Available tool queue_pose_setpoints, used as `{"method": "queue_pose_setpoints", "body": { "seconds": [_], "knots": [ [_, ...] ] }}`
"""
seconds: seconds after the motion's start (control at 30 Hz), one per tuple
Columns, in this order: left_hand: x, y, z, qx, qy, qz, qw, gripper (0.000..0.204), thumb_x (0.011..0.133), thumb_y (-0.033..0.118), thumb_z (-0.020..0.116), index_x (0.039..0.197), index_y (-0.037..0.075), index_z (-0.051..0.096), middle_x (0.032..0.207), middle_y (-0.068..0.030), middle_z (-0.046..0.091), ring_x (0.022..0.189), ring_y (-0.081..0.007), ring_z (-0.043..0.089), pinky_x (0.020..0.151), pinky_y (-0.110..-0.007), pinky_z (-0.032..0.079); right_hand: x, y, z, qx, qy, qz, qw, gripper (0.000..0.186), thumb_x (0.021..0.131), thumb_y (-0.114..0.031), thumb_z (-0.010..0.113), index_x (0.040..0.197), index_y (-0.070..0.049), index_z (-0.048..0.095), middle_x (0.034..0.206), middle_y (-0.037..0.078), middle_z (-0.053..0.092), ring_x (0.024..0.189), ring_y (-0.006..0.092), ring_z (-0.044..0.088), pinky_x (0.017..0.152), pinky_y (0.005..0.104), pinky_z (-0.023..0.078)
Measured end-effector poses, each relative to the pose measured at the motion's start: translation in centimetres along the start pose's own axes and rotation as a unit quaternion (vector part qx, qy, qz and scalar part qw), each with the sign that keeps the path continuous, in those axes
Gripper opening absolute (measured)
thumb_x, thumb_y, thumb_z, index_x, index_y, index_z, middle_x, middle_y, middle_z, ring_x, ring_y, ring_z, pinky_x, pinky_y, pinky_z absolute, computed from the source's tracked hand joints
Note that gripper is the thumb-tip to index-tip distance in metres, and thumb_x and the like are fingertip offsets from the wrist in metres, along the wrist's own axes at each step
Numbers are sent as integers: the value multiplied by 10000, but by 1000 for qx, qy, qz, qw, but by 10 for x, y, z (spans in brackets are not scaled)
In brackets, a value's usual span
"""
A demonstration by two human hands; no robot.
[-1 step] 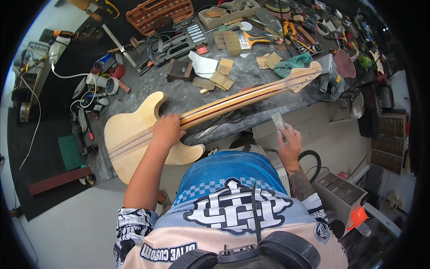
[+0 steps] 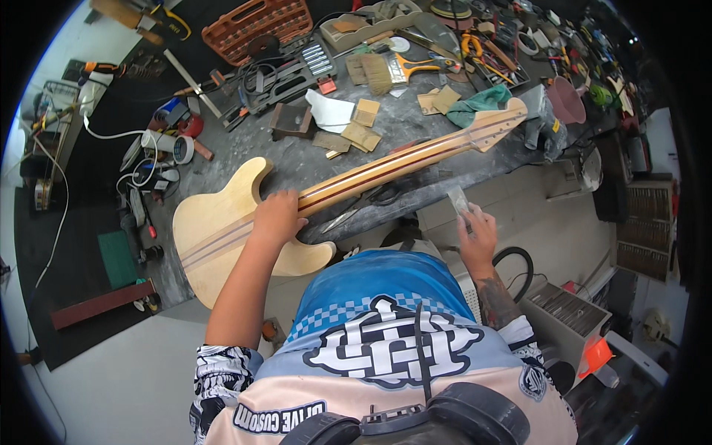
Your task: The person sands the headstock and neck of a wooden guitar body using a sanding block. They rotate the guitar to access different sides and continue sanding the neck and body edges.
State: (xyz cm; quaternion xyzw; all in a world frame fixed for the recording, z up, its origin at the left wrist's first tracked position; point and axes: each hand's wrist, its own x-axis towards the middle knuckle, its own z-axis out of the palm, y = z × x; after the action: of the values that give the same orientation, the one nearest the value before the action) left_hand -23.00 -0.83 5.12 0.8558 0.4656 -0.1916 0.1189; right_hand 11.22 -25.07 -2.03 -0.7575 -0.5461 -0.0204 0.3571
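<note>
An unfinished electric guitar [image 2: 215,215] lies back up across the bench, its pale wooden body at the left. Dark and light stripes run along its neck [image 2: 386,165] to the headstock at the upper right. My left hand [image 2: 277,216] is wrapped over the guitar where the neck meets the body, the thumb at the neck's near side. Away from the guitar, beyond the bench's front edge, my right hand [image 2: 478,236] pinches a small flat, pale rectangular piece [image 2: 458,199]. What that piece is made of I cannot tell.
Behind the neck lie sandpaper pieces [image 2: 361,136], a white sheet [image 2: 331,111], a wide brush [image 2: 389,72] and a green cloth [image 2: 478,108]. Scissors [image 2: 386,194] lie under the neck. An orange tool case [image 2: 256,30] and crowded tools fill the back. A drawer box [image 2: 567,315] stands lower right.
The whole view has shifted slightly. Both hands keep their holds, and the guitar stays in place on the bench.
</note>
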Motion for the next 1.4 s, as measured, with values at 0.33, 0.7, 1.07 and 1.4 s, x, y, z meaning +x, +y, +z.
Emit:
{"method": "queue_pose_setpoints", "body": {
  "seconds": [0.33,0.7,1.07,1.4],
  "knots": [
    [32,53,-12,-80,14,54,995,541,792,301,848,1210,42,620,1107,-183,706,1048,-387,680,885,-482,548,18,23,15,6,22,6,1000,244,837,-33,764,1079,-55,743,1163,131,718,955,331,608,868,408,514],
    [35,63,6,-100,89,67,989,581,808,304,839,1268,38,605,1159,-175,708,1075,-385,677,900,-488,541,19,35,32,-18,24,20,999,223,870,-55,741,1092,-40,724,1164,142,700,982,354,596,885,429,512],
    [0,16,-5,-68,44,-16,997,558,804,326,835,1299,134,663,1089,-160,748,1018,-368,706,861,-481,557,48,61,48,-51,37,62,996,196,895,-83,719,1081,-23,724,1203,170,685,1018,380,576,922,443,495],
    [-11,-10,-2,-117,45,-38,991,500,792,310,843,1232,113,712,1079,-156,740,1026,-356,698,866,-468,555,71,75,64,-88,29,68,993,196,879,-85,721,1065,-27,737,1182,168,697,1020,378,578,925,445,492]
  ]
}}
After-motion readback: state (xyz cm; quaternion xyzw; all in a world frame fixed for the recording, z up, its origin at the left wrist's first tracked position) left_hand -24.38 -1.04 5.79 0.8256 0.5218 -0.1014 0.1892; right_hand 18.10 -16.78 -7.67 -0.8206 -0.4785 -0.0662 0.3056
